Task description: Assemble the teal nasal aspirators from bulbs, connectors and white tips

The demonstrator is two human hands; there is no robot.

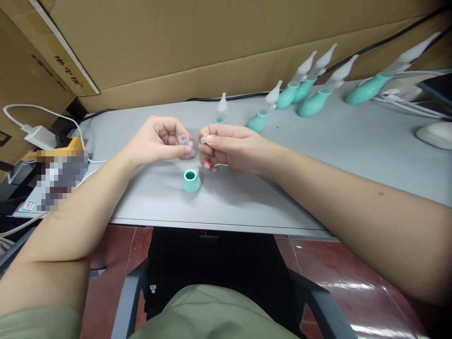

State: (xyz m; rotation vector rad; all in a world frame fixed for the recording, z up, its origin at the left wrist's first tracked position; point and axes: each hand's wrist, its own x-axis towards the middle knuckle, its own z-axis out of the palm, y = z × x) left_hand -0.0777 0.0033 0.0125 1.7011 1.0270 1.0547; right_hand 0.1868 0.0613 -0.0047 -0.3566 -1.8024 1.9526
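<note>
My left hand is closed on a small clear plastic cup-like piece, held between thumb and fingers. Close by on its right, my right hand pinches a small whitish tube-like piece, its open end facing left. The two pieces are apart. Below both hands an open green bulb stands upright on the grey table, its dark round mouth facing up. Behind my right hand are a bulb with a white pointed tip and another green bulb with a tip, each partly hidden.
Several assembled green bulbs with white tips stand at the back right. Beyond them lie white cables and a white mouse. At the left are a yellow power strip and a white charger. Cardboard walls the back.
</note>
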